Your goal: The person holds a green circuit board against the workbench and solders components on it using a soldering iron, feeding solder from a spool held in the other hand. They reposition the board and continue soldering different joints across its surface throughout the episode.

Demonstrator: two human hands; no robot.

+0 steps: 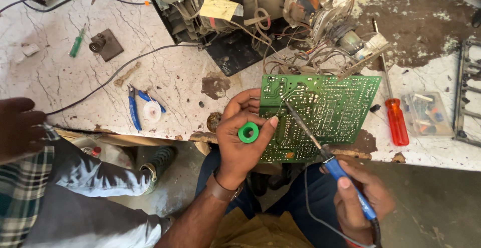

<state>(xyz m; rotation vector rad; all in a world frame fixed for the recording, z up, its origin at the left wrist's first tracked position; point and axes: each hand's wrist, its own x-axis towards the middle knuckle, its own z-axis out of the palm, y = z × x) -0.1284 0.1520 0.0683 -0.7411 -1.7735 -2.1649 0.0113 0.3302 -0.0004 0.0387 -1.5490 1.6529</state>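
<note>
Solder on a green spool (248, 132) sits gripped in the left hand (240, 138), whose fingers also steady the green circuit board (320, 112) at the bench's (75, 82) front edge. The right hand (358, 198) is wrapped around a blue-handled soldering iron (325, 153), its tip seemingly touching the board's upper left part. Blue pliers (133, 108) lie left, an orange screwdriver (393, 110) right.

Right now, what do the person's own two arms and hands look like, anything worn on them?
Both forearms are bare, with no sleeves in view. The left hand has a brown leather-like strap round its wrist. The right hand shows a thin red band at the wrist, half cut off by the picture's edge. No gloves or rings visible.
</note>
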